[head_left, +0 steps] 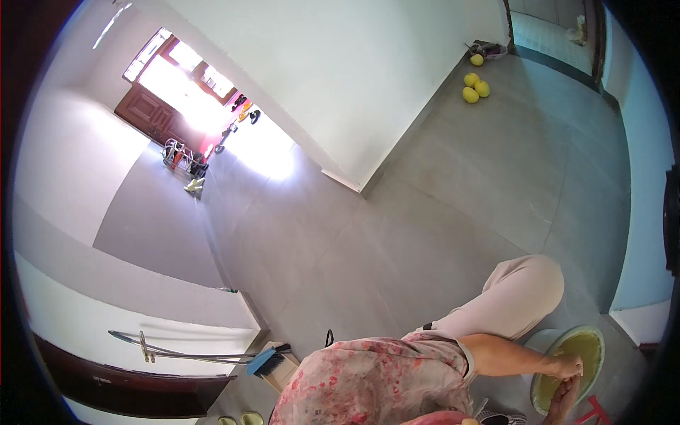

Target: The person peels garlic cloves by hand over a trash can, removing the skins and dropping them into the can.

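My left hand (567, 365) is at the end of a bare forearm, over a pale round tub (602, 352) at the lower right. Its fingers are bent and pressed together. My right hand (564, 394) meets it just below, with its fingers closed near the left fingertips. Anything between the two hands is too small to make out. Inside the tub is a yellow-green mass or liquid (585, 346). My bent leg (506, 301) in light trousers is beside the tub.
Several yellow round fruits (471, 94) lie by the far wall near a doorway. A red object (593, 411) is beside the tub. A blue-headed broom (266, 362) leans at the lower left, near slippers (251, 418). A folding metal cart (183, 157) is near the far door.
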### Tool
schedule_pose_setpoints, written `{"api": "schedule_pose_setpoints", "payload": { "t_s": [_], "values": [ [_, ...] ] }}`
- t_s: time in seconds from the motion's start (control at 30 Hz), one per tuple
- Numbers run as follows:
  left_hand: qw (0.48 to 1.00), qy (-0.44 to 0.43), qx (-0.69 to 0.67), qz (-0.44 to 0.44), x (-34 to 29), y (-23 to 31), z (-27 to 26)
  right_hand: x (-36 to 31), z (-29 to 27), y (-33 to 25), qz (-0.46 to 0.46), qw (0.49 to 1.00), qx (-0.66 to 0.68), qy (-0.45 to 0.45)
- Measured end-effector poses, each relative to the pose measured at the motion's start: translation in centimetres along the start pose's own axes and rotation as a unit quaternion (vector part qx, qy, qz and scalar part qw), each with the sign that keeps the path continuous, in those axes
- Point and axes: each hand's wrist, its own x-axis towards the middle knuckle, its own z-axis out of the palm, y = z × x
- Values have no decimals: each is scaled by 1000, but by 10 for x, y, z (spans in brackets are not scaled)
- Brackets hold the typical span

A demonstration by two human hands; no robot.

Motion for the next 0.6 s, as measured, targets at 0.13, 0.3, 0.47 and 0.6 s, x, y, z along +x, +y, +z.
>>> {"api": "schedule_pose_setpoints", "payload": {
  "t_s": [0.13,0.3,0.47,0.6],
  "values": [
    [999,10,-29,-28,-5,17,-5,15,-13,5,-9,999,-9,-50],
    [995,18,-66,-72,-9,21,-7,1,9,-1,-11,992,-94,-86],
    [987,-1,-107,-121,4,0,12,-11,-17,-11,7,995,-89,-33],
    [986,32,-111,-119,38,-56,-1,30,-23,-6,135,975,-150,-91]
  ]
}}
